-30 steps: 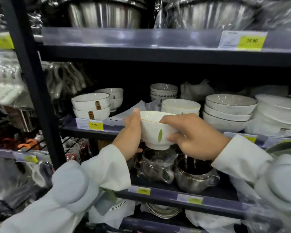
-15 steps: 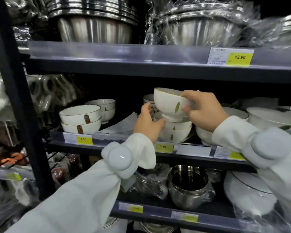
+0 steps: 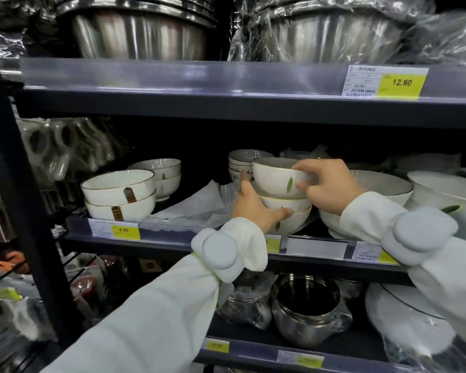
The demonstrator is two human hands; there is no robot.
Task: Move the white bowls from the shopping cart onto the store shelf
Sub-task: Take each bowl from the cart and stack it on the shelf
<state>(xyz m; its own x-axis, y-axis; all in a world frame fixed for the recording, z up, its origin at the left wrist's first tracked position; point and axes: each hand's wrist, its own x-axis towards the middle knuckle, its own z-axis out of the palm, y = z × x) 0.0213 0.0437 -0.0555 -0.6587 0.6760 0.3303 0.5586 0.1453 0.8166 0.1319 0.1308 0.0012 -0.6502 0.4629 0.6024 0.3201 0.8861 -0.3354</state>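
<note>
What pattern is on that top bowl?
White top bowl with one green leaf and a thin golden rim, head view.

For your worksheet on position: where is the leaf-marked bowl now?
Head view, middle shelf, centre-right: the leaf-marked bowl tops a bowl stack, held by the right hand.

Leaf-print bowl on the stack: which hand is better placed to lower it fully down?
Right. The right hand already grips the leaf-print bowl at its rim, while the left hand steadies the stacked bowls below.
</note>
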